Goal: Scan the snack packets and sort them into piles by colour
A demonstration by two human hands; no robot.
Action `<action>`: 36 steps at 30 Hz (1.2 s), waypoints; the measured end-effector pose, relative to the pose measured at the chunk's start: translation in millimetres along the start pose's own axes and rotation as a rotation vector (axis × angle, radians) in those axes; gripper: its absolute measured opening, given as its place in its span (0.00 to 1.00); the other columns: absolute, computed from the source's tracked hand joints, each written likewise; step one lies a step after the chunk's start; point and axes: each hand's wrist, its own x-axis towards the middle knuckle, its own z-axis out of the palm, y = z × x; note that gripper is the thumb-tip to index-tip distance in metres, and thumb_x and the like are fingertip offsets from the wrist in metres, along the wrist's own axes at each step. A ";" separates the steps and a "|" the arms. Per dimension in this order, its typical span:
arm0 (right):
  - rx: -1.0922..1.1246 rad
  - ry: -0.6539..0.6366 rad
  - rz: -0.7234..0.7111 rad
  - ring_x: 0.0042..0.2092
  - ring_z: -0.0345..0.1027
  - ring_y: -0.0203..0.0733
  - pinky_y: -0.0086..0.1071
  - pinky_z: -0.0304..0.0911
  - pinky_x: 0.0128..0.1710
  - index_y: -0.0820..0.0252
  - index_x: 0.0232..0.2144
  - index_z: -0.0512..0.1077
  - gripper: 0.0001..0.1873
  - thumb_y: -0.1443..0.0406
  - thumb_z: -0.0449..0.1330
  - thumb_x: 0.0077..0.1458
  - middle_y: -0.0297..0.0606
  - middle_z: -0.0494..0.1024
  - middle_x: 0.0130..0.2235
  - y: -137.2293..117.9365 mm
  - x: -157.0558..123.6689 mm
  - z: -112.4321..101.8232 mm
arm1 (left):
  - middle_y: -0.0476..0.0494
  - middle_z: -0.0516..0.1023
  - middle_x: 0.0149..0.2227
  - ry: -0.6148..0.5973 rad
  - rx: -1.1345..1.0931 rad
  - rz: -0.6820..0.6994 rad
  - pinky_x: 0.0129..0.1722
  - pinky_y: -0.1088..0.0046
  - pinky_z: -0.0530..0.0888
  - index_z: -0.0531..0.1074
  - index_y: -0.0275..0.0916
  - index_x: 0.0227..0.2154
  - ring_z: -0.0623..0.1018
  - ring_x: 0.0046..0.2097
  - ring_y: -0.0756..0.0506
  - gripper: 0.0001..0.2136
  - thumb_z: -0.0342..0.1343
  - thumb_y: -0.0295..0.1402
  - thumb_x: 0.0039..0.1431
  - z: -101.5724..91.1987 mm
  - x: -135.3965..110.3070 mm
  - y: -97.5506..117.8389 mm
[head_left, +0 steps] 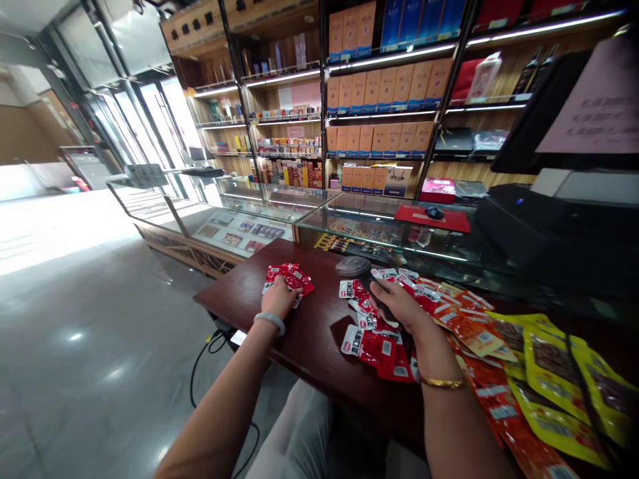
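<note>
Left hand [279,297] is clasping the small stack of red packets [298,276] near the surface's [309,332] far edge. Right hand [397,305] is lying over the loose red packets [384,349], its grip unclear. Best practice, probably: keeping the stack squared and lifting packets singly.

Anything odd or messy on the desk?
Nothing looks spilled or damaged. Red packets lie in a loose overlapping scatter under the right hand, with yellow packets fanned beside them; only the small red pile under the left hand is gathered.
</note>
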 end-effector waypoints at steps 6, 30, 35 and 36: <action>0.030 0.182 -0.046 0.17 0.57 0.31 0.27 0.52 0.17 0.57 0.27 0.64 0.27 0.40 0.60 0.50 0.27 0.68 0.21 -2.4 -2.8 -22.8 | 0.27 0.69 0.55 0.256 0.147 -0.007 0.53 0.57 0.64 0.64 0.35 0.53 0.67 0.58 0.31 0.28 0.54 0.49 0.56 -13.3 22.1 0.4; -0.232 0.336 -0.095 0.32 0.70 0.47 0.36 0.62 0.31 0.55 0.35 0.75 0.21 0.45 0.62 0.51 0.37 0.78 0.30 10.7 -22.6 -19.4 | 0.38 0.69 0.59 -0.117 0.018 0.459 0.54 0.58 0.63 0.64 0.47 0.57 0.66 0.59 0.37 0.24 0.53 0.47 0.59 60.3 1.9 99.3; 0.072 0.346 -0.115 0.22 0.60 0.38 0.32 0.56 0.23 0.55 0.25 0.67 0.26 0.40 0.56 0.53 0.32 0.68 0.21 5.1 -25.7 -17.7 | 0.38 0.72 0.54 -0.222 0.166 0.527 0.53 0.56 0.64 0.71 0.46 0.48 0.68 0.57 0.34 0.23 0.62 0.47 0.49 55.5 13.2 109.2; 0.096 0.335 -0.127 0.23 0.62 0.39 0.33 0.57 0.25 0.55 0.25 0.67 0.25 0.41 0.58 0.53 0.32 0.69 0.22 4.1 -26.6 -18.1 | 0.37 0.73 0.53 -0.226 0.177 0.522 0.52 0.57 0.65 0.72 0.44 0.46 0.69 0.56 0.34 0.24 0.64 0.47 0.46 53.6 14.5 108.3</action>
